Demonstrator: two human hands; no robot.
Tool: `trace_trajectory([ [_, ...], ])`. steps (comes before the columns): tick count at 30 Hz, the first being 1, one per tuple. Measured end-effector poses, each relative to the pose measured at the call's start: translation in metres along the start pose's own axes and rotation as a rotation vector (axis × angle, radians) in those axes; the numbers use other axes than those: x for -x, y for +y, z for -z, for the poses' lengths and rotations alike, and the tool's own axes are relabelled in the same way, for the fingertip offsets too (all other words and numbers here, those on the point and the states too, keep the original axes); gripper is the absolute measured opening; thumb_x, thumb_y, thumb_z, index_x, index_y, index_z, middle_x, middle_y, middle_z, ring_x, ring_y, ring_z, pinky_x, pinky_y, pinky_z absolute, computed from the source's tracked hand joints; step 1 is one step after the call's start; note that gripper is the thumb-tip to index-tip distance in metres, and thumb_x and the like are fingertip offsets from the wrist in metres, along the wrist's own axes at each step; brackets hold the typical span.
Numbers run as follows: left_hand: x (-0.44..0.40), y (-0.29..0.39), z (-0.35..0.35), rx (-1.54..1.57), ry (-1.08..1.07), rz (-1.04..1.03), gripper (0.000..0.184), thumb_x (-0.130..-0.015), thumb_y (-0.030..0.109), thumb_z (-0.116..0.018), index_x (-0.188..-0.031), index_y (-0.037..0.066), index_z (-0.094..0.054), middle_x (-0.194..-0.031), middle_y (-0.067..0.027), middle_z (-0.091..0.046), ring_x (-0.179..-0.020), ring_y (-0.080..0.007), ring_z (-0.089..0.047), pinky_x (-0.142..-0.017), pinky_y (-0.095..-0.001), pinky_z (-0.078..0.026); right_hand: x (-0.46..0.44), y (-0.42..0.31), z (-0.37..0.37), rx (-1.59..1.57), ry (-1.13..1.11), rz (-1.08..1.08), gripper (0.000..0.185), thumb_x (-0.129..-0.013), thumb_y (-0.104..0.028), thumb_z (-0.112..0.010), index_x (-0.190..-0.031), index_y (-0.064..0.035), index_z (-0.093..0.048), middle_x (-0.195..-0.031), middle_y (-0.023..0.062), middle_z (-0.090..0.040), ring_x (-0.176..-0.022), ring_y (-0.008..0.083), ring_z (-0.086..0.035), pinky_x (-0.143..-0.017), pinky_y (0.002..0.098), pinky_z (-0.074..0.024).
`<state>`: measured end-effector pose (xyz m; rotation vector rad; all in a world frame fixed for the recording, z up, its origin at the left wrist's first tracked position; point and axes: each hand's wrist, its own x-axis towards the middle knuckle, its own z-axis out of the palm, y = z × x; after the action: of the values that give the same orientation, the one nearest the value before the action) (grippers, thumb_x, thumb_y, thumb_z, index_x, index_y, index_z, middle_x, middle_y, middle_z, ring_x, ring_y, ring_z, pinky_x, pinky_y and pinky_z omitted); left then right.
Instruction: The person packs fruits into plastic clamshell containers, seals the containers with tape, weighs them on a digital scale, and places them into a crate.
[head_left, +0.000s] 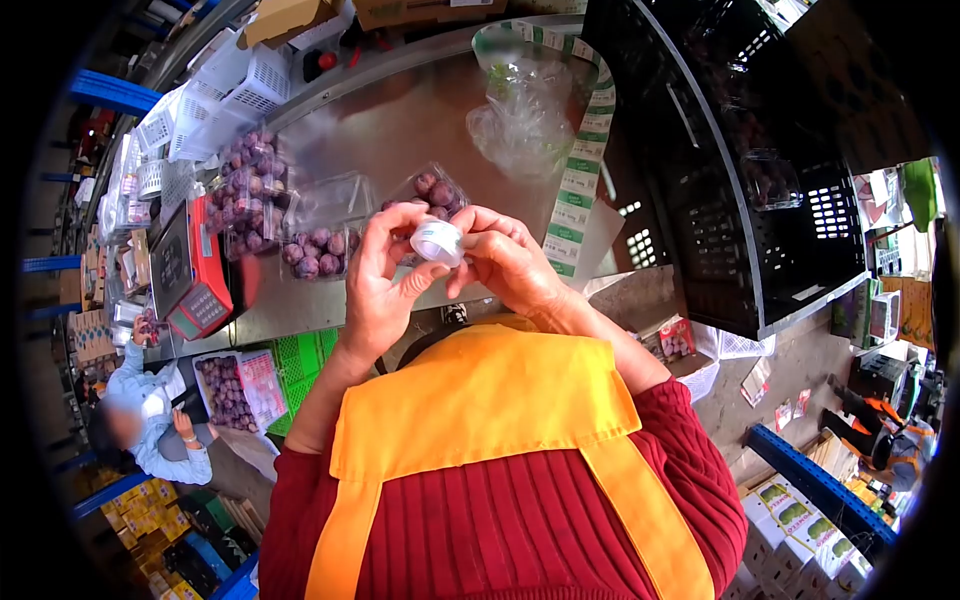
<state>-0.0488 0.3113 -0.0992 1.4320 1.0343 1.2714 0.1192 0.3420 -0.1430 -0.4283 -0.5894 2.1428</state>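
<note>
In front of my chest, a small roll of clear tape (437,241) with a whitish core is held between both hands. My left hand (388,272) grips its left side between thumb and fingers. The fingertips of my right hand (508,262) are pinched together at its right edge. Just beyond the hands sits a clear plastic punnet of plums (437,190), partly hidden by my fingers. Another punnet of plums (318,252) lies to the left, near an open clear lid (328,203).
Stacked plum punnets (250,185) stand beside a red scale (188,270). A strip of green-and-white labels (578,185) curves across the metal table (420,100), near crumpled clear plastic (525,115). Black crates (700,130) rise at right. A co-worker (150,410) sits at lower left.
</note>
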Motion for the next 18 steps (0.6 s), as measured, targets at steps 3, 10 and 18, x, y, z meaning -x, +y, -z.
trace_trajectory([
  [3,-0.001,-0.014,0.014,0.050,-0.024,0.034,0.027,-0.091,0.012,-0.069,-0.113,-0.001,-0.060,-0.105,-0.0018,-0.060,-0.097,-0.0108,-0.058,-0.089,-0.0273,-0.048,0.000,0.011,-0.004,-0.037,-0.022,0.038,0.010,-0.089,-0.008,-0.057,-0.095,-0.0001,-0.060,-0.086,0.0043,-0.061,-0.069,0.0102,-0.062,-0.068,0.0334,-0.0604],
  [10,0.000,-0.014,0.013,-0.008,0.050,-0.070,0.027,-0.087,0.010,-0.071,-0.112,0.002,-0.063,-0.104,-0.0053,-0.062,-0.096,-0.0147,-0.060,-0.087,-0.0275,-0.048,0.000,0.017,-0.005,0.120,-0.111,0.165,0.014,-0.090,-0.005,-0.052,-0.098,0.0008,-0.061,-0.090,0.0065,-0.063,-0.074,0.0158,-0.065,-0.071,0.0337,-0.0577],
  [18,-0.018,0.024,0.009,-0.773,-0.203,-0.376,0.044,-0.076,0.003,-0.076,-0.119,0.006,-0.066,-0.107,-0.0066,-0.062,-0.100,-0.0228,-0.058,-0.083,-0.0310,-0.051,0.002,-0.011,-0.005,0.262,-0.023,-0.034,0.016,-0.087,-0.008,-0.048,-0.097,-0.0009,-0.058,-0.097,0.0080,-0.061,-0.086,0.0161,-0.062,-0.068,0.0334,-0.0592],
])
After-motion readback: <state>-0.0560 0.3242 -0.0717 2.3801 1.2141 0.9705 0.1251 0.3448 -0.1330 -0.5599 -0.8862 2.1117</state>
